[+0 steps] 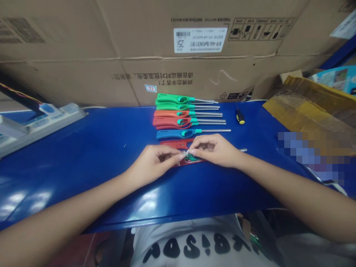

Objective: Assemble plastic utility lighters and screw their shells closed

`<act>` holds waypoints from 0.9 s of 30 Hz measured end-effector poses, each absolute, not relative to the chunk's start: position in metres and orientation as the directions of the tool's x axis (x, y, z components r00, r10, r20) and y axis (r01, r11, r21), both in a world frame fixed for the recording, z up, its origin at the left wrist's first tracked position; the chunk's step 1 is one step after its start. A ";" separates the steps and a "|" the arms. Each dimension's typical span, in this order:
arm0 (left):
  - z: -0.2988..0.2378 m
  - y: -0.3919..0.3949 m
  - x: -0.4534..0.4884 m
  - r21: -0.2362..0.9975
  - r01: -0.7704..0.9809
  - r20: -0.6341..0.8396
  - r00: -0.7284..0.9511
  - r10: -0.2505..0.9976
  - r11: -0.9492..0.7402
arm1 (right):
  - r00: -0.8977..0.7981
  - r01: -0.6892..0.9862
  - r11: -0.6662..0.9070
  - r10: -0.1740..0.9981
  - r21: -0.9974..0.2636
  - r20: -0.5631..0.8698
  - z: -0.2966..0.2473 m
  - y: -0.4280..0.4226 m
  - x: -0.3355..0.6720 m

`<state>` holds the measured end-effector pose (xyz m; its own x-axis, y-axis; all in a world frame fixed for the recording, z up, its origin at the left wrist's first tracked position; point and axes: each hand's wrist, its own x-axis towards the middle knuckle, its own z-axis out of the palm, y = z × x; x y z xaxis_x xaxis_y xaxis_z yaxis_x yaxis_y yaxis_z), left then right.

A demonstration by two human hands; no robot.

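My left hand [155,159] and my right hand [215,150] meet over a red long-nosed lighter [175,144] that lies on the blue table [97,148]. Both hands pinch a small pale piece [185,153] between their fingertips, just above the lighter's teal trigger. The lighter's metal tip [243,150] pokes out to the right of my right hand. Behind it lie a blue lighter [178,133], two red-orange lighters [174,119] and two green lighters [174,101], all in a row with their metal tubes pointing right.
A black and yellow screwdriver [239,116] lies right of the lighters. A white power strip [41,120] sits at the far left. Large cardboard boxes [139,48] wall off the back. Yellow-brown packaging [311,107] fills the right side.
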<state>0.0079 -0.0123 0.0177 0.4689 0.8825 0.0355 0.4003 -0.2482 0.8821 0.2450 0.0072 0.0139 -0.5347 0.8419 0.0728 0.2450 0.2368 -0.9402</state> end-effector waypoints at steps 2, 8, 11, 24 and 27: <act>0.022 -0.013 0.004 0.858 0.433 0.059 0.449 0.892 -0.275 | -0.538 0.232 0.218 0.841 -0.948 0.062 0.013 0.009 0.246; 0.034 -0.014 -0.004 0.739 0.523 0.129 0.510 0.851 -0.426 | -0.478 0.258 0.130 0.878 -0.957 -0.009 0.014 0.013 0.249; 0.033 -0.012 -0.006 0.653 0.522 0.209 0.572 0.793 -0.548 | -0.477 0.252 0.121 0.879 -0.960 -0.014 0.015 0.013 0.249; 0.024 -0.014 -0.003 0.542 0.553 0.226 0.630 0.743 -0.633 | -0.493 0.265 0.157 0.870 -0.951 0.007 0.014 0.013 0.250; 0.028 -0.015 -0.005 0.518 0.561 0.218 0.643 0.734 -0.646 | -0.493 0.258 0.162 0.870 -0.953 0.015 0.013 0.013 0.250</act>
